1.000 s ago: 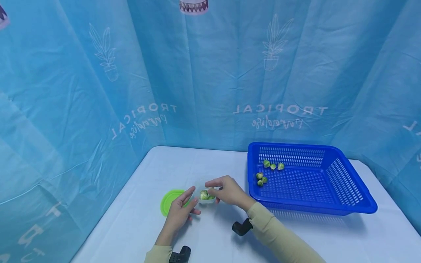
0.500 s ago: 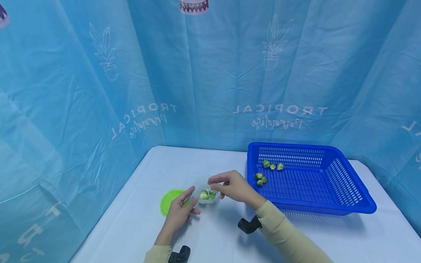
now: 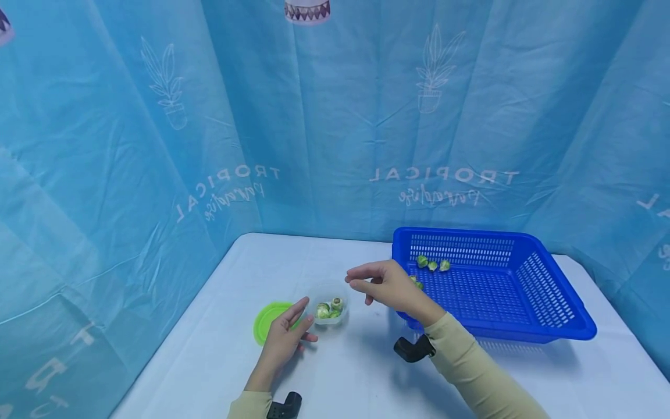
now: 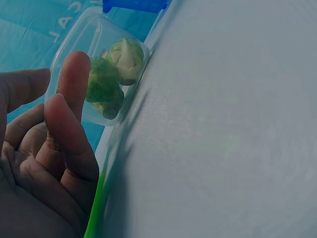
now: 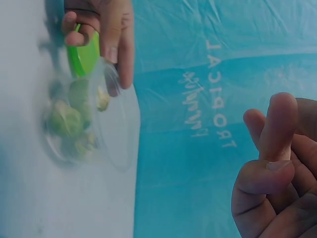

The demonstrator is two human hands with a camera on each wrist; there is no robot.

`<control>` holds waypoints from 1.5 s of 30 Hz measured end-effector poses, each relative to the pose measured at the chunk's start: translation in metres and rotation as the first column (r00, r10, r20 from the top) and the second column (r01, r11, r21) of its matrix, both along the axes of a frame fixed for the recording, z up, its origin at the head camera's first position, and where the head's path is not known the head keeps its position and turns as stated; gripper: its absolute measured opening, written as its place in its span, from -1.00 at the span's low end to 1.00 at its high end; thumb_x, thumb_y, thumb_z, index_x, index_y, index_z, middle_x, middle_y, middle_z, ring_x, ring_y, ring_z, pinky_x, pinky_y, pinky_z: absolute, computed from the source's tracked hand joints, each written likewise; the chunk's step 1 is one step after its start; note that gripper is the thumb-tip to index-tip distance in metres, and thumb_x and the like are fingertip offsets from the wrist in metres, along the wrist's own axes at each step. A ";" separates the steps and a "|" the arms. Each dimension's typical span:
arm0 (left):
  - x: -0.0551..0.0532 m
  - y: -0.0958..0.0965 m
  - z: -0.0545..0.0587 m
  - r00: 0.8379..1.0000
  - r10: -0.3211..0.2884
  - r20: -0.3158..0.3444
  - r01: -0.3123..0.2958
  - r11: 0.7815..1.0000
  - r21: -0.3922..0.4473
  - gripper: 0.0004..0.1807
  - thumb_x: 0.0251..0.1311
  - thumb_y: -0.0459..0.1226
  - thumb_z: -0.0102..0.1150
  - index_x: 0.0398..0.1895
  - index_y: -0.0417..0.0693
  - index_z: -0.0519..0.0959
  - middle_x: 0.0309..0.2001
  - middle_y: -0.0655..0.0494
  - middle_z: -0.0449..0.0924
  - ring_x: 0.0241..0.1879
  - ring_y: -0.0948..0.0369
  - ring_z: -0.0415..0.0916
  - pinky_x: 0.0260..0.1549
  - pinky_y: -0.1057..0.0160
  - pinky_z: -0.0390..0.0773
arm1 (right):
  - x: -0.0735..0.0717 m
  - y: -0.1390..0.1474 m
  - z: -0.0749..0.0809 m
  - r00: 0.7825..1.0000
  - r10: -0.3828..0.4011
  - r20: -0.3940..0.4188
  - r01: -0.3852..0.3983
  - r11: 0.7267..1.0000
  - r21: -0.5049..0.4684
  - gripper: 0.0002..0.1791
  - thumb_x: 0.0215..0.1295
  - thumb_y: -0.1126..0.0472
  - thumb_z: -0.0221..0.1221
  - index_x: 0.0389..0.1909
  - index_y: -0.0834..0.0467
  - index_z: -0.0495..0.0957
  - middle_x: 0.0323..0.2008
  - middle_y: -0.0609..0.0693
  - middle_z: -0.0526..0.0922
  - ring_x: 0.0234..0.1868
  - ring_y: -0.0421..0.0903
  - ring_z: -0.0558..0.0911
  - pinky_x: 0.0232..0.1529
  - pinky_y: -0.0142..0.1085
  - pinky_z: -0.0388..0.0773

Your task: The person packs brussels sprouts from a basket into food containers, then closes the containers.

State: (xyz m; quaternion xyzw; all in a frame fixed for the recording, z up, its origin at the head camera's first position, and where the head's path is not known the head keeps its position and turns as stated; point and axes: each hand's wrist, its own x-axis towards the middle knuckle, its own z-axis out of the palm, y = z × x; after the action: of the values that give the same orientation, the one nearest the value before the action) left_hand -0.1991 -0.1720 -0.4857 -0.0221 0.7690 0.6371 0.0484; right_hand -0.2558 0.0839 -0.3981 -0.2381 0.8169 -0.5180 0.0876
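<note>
A small clear plastic container (image 3: 331, 322) stands on the white table with several Brussels sprouts (image 3: 323, 311) inside. My left hand (image 3: 285, 336) is at its left side, the fingers fairly straight and the fingertips right at the wall. In the left wrist view, those fingers overlap the container's side, and sprouts (image 4: 126, 59) show through the plastic. My right hand (image 3: 391, 286) hovers between the container and the blue basket, thumb and fingers loosely bent with nothing between them. The right wrist view shows its fingers (image 5: 280, 126) bare, away from the container.
A bright green lid (image 3: 266, 322) lies left of the container, partly behind the left hand. On the right stands a large blue perforated basket (image 3: 497, 329) with several Brussels sprouts (image 3: 422, 261) along its left side. Blue printed curtains (image 3: 335, 145) surround the table.
My right hand has drawn back from the container, up and to the right, leaving a sprout in view at the container's right side. The left hand has barely moved.
</note>
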 end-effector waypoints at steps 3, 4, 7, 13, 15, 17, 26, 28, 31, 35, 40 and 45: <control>0.000 -0.001 0.000 1.000 -0.004 -0.001 0.004 1.000 0.005 -0.42 0.29 -0.16 0.12 0.37 0.07 0.27 0.40 -0.03 0.23 -0.34 0.00 0.70 -0.57 0.19 0.61 | -0.001 0.006 0.005 1.000 -0.015 0.002 0.015 1.000 -0.003 -0.71 0.24 -0.10 0.20 -0.06 -0.14 0.64 -0.12 -0.19 0.71 -0.48 -0.04 0.67 -0.29 -0.18 0.63; 0.001 -0.001 0.000 1.000 -0.005 -0.002 0.005 1.000 0.006 -0.42 0.29 -0.16 0.12 0.37 0.07 0.27 0.40 -0.04 0.23 -0.34 0.00 0.70 -0.57 0.19 0.61 | -0.002 0.009 0.006 1.000 -0.014 0.003 0.014 1.000 -0.007 -0.70 0.24 -0.10 0.19 -0.06 -0.13 0.64 -0.11 -0.18 0.71 -0.47 -0.03 0.67 -0.30 -0.18 0.62; 0.001 -0.001 0.000 1.000 -0.007 -0.004 0.007 1.000 0.010 -0.42 0.29 -0.16 0.12 0.37 0.07 0.27 0.40 -0.05 0.23 -0.34 0.00 0.70 -0.58 0.20 0.61 | -0.006 0.016 0.009 1.000 -0.021 0.022 0.021 1.000 -0.009 -0.72 0.24 -0.13 0.18 -0.06 -0.19 0.63 -0.10 -0.20 0.70 -0.44 0.01 0.66 -0.33 -0.19 0.60; 0.000 -0.001 -0.001 1.000 -0.006 -0.003 0.006 1.000 0.014 -0.43 0.29 -0.17 0.12 0.37 0.06 0.28 0.40 -0.02 0.24 -0.35 0.01 0.70 -0.58 0.21 0.61 | -0.017 0.032 0.012 0.994 -0.073 0.086 0.075 0.997 -0.019 -0.66 0.22 -0.17 0.18 -0.03 -0.20 0.61 -0.07 -0.21 0.69 -0.42 0.02 0.64 -0.35 -0.11 0.59; 0.000 -0.002 -0.001 1.000 -0.006 -0.001 0.006 1.000 0.017 -0.43 0.29 -0.17 0.12 0.36 0.07 0.28 0.40 -0.01 0.23 -0.35 0.02 0.70 -0.58 0.21 0.61 | -0.021 0.036 0.014 0.990 -0.086 0.108 0.090 0.996 -0.030 -0.64 0.21 -0.17 0.19 -0.01 -0.17 0.60 -0.05 -0.18 0.69 -0.39 0.07 0.64 -0.34 -0.07 0.60; 0.000 -0.002 -0.001 1.000 -0.006 0.002 0.006 1.000 0.022 -0.43 0.29 -0.17 0.12 0.36 0.07 0.28 0.40 0.00 0.23 -0.35 0.03 0.70 -0.58 0.21 0.61 | -0.024 0.041 0.016 0.987 -0.092 0.130 0.099 0.994 -0.044 -0.63 0.21 -0.16 0.19 0.00 -0.15 0.60 -0.04 -0.17 0.68 -0.35 0.14 0.63 -0.32 -0.06 0.61; 0.001 -0.003 -0.001 1.000 -0.013 0.001 0.013 0.999 0.047 -0.43 0.28 -0.17 0.14 0.36 0.08 0.29 0.41 0.02 0.23 -0.37 0.08 0.70 -0.58 0.23 0.60 | -0.035 0.057 0.024 0.979 -0.094 0.183 0.117 0.986 -0.117 -0.59 0.21 -0.16 0.19 0.04 -0.11 0.57 0.03 -0.12 0.65 -0.23 0.33 0.54 -0.40 -0.22 0.58; 0.001 -0.003 -0.001 1.000 -0.014 0.000 0.014 0.999 0.045 -0.43 0.28 -0.17 0.13 0.36 0.07 0.29 0.41 0.03 0.23 -0.37 0.08 0.70 -0.58 0.23 0.60 | -0.039 0.060 0.024 0.978 -0.094 0.188 0.117 0.986 -0.118 -0.58 0.21 -0.16 0.19 0.05 -0.11 0.57 0.03 -0.12 0.65 -0.21 0.34 0.54 -0.41 -0.26 0.57; 0.001 -0.003 -0.001 1.000 -0.014 0.000 0.014 0.999 0.044 -0.42 0.28 -0.17 0.13 0.36 0.07 0.28 0.41 0.03 0.23 -0.36 0.06 0.70 -0.57 0.22 0.61 | -0.045 0.065 0.024 0.975 -0.100 0.198 0.127 0.984 -0.129 -0.58 0.22 -0.15 0.18 0.06 -0.10 0.56 0.04 -0.10 0.64 -0.28 0.24 0.57 -0.42 -0.28 0.54; 0.002 -0.002 0.001 1.000 -0.012 0.004 0.012 0.999 0.051 -0.42 0.28 -0.17 0.14 0.36 0.07 0.28 0.41 0.02 0.22 -0.36 0.05 0.70 -0.58 0.22 0.61 | -0.053 0.072 0.023 0.969 -0.121 0.216 0.151 0.980 -0.130 -0.56 0.22 -0.14 0.19 0.09 -0.08 0.55 0.02 -0.03 0.64 -0.41 -0.04 0.59 -0.45 -0.30 0.50; 0.002 -0.002 0.002 1.000 -0.012 0.008 0.012 0.998 0.056 -0.41 0.28 -0.18 0.14 0.37 0.06 0.27 0.40 0.00 0.24 -0.36 0.05 0.69 -0.59 0.25 0.60 | -0.062 0.082 0.019 0.963 -0.147 0.224 0.176 0.978 -0.115 -0.55 0.24 -0.14 0.17 0.12 -0.09 0.53 0.05 0.13 0.59 -0.42 -0.10 0.57 -0.49 -0.28 0.45; -0.005 -0.004 -0.010 1.000 -0.005 0.009 0.004 0.998 0.058 -0.41 0.27 -0.16 0.14 0.36 0.11 0.28 0.40 0.02 0.24 -0.36 0.03 0.69 -0.60 0.25 0.59 | -0.070 0.089 0.014 0.957 -0.175 0.232 0.199 0.976 -0.087 -0.54 0.24 -0.14 0.17 0.14 -0.09 0.51 0.07 0.18 0.56 -0.40 -0.10 0.59 -0.43 -0.28 0.55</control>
State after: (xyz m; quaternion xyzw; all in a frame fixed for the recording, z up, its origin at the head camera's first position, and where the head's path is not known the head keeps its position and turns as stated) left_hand -0.2043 -0.1765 -0.4959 -0.0219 0.7501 0.6587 0.0541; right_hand -0.3259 0.1727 -0.3844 -0.1046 0.7912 -0.5913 0.1159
